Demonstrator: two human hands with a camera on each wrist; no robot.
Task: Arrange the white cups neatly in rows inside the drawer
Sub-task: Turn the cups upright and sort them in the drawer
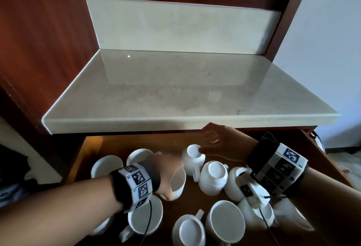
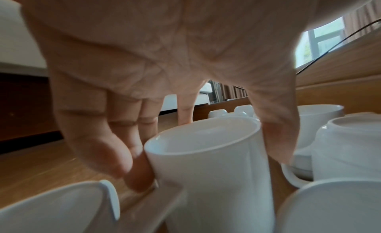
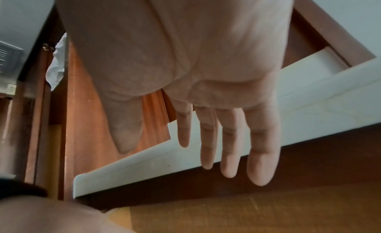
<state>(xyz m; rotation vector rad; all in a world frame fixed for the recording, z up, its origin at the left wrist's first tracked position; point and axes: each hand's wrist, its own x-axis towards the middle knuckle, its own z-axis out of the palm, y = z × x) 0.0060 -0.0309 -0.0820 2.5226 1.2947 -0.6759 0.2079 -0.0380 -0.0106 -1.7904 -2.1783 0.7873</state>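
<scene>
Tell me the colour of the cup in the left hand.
White, plain, no pattern. The cup in the left hand shows best in the left wrist view.

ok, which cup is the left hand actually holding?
The upright cup mid-drawer, mouth up, under the left hand: thumb on one side, fingers on the other. The cups to its right sit upside down, untouched.

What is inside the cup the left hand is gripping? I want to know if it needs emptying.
The upright cup in the left hand shows only bare white inner wall; its bottom is hidden below the rim.
</scene>
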